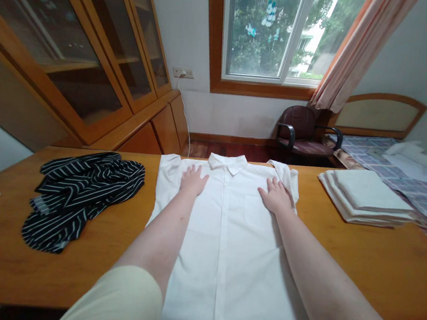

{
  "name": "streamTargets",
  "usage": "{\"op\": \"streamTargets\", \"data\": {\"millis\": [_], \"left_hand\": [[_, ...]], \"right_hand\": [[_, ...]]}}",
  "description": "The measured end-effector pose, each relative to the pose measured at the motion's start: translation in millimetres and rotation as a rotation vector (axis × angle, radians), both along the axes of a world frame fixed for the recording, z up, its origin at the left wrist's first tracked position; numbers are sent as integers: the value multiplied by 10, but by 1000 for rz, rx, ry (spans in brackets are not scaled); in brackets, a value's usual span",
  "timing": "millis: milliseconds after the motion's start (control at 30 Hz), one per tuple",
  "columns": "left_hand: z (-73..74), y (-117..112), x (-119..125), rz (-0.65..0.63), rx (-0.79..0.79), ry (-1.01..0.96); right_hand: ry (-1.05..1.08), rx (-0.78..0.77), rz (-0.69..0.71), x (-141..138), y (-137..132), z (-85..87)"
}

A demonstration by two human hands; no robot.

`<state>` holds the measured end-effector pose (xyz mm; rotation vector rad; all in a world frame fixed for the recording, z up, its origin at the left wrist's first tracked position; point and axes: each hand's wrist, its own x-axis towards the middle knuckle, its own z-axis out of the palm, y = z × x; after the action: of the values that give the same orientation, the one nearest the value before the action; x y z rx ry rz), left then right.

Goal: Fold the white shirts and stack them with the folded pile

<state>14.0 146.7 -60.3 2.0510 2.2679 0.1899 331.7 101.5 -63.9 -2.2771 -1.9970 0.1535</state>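
Note:
A white button-up shirt (206, 246) lies spread face up on the wooden table, its collar (228, 163) at the far edge and its hem toward me. My left hand (193, 180) rests flat on the shirt near the left shoulder, fingers spread. On the other side, my right hand (276, 194) presses flat near the right shoulder, also with fingers apart. Both sleeves look tucked or folded in by the shoulders; how far they run underneath is hidden. Neither hand grips anything.
A crumpled black striped garment (84, 192) lies on the table (120, 252) to the left. Folded white cloths (370, 194) are stacked on the right. Beyond the table stand an office chair (304, 131), a bed (424, 187) and a glass-door cabinet (96, 41).

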Motion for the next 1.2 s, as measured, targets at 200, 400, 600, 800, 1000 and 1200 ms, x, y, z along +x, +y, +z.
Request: {"op": "streamTargets", "data": {"millis": [200,400,600,800,1000,1200], "left_hand": [[-24,-28,-626,29,-23,-62],[-87,-109,-530,26,32,-31],[-103,-140,-494,14,22,-43],[-105,-173,-558,33,16,-78],[-90,-210,-584,68,19,-118],[-68,-294,-568,86,19,-133]], "right_hand": [[7,9,11,15,-6,-3],[-32,-5,-37,-173,-10,204],[27,94,454,-783,164,254],[15,-78,189,-660,537,56],[-21,-55,1,25,596,-1],[3,-63,-120,261,519,30]]}}
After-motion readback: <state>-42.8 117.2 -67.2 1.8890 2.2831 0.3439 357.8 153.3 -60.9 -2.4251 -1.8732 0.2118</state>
